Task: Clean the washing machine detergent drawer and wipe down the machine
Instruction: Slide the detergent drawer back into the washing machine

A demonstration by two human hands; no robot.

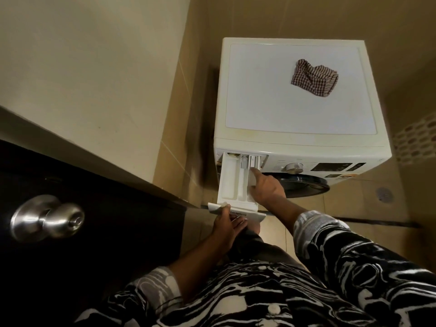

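The detergent drawer (236,182) projects almost fully out of its slot at the upper left corner of the front of the washing machine (299,90), pointing toward the person. It appears to be a light, rigid moulded-plastic part with thin compartment walls; residue or moisture inside would likely make it slippery, and the thin partitions would probably flex or crack under a twisting load. The soundest place to take hold is the front panel, supported from below, with a second contact on a side wall or on the release tab at the rear of the compartments. The left hand (227,226) is closed on the drawer's front panel, thumb over the top edge and fingers curled beneath it, forearm rising from below the machine front. The right hand (265,188) reaches over the right-hand compartment with the wrist bent down; its index finger is extended toward the rear inserts of the drawer, close to the machine's fascia, and the remaining fingers are loosely curled, gripping nothing. Whether the fingertip actually presses a release catch cannot be told. A checked cloth (315,77) lies crumpled on the machine's top panel, toward its far right, well apart from the drawer. A control dial (293,167) sits on the fascia to the right of the drawer slot.
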